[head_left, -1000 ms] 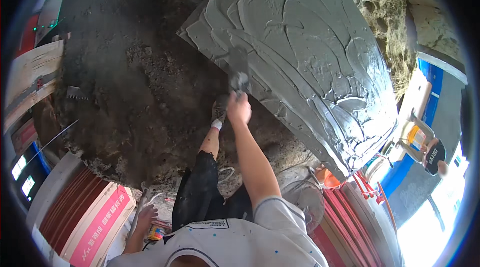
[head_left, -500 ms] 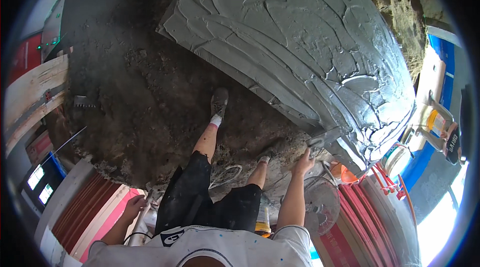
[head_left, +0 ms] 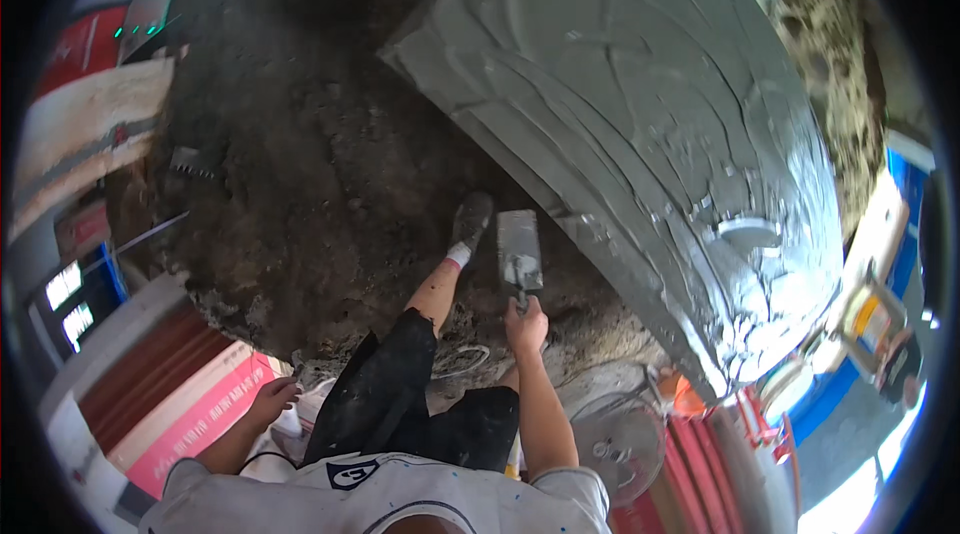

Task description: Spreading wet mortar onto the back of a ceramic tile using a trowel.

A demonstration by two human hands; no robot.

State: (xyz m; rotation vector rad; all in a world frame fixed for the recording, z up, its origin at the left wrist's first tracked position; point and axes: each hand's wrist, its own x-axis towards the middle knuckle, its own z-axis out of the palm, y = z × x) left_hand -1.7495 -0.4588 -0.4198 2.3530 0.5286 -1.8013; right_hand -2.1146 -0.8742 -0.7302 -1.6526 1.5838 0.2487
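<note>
My right hand is closed round the handle of a flat steel trowel, its rectangular blade smeared with grey mortar. The trowel hangs over dark rough ground, just left of the long edge of a large surface of wet grey mortar. That surface is ridged with curved strokes and shines at its right end. Blade and mortar edge are apart. At the lower left my left hand has its fingers curled in, beside a white object; whether it holds anything is hidden.
My shoe stands on the dark ground. A notched piece lies further left. Near my right arm is a round fan, with red stacked boards and an orange item beyond. Pink boxes stand lower left; another person is far right.
My right hand has brought the trowel left, off the mortar's near edge and over the dark ground. The view has shifted, and my left hand stays low at the left.
</note>
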